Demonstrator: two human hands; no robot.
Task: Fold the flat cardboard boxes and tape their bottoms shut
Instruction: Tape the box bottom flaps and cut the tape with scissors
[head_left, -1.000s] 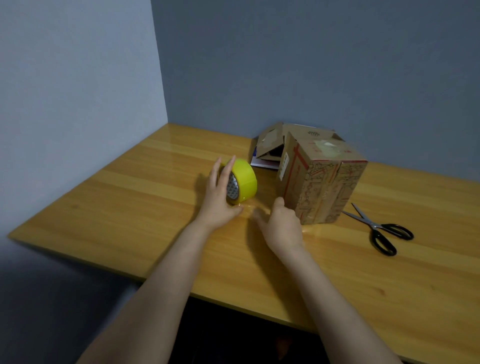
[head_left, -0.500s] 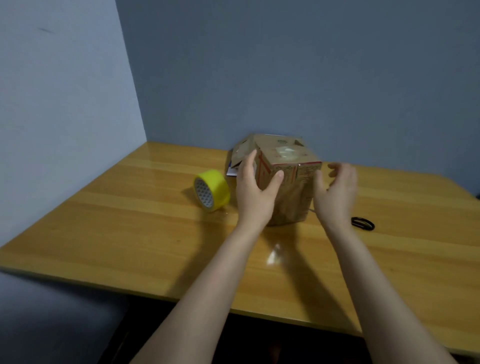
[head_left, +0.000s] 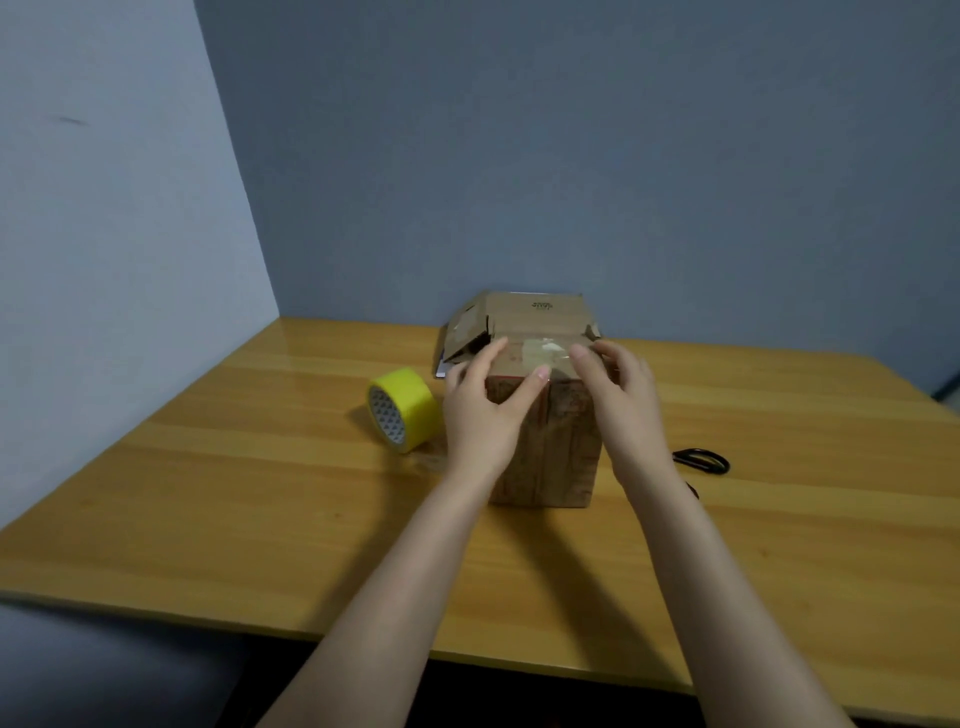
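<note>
A folded brown cardboard box (head_left: 561, 447) stands upright near the middle of the wooden table (head_left: 260, 499), with clear tape across its top face. My left hand (head_left: 483, 410) lies against its near left top edge, thumb stretched over the front corner. My right hand (head_left: 621, 400) is at the right top edge, fingers spread over the taped face. Whether either hand grips the box is not clear. A yellow tape roll (head_left: 401, 415) rests on its side just left of the box. Behind the box, another cardboard piece (head_left: 530, 312) with loose flaps stands by the wall.
Black scissors (head_left: 701, 460) lie on the table right of the box, partly hidden by my right forearm. Grey walls close off the table at the back and on the left. The table's front edge runs below my forearms.
My left hand let go of the yellow tape roll, which now lies on the table. Both hands moved up to the box's top, and the view shifted so that the box is centred.
</note>
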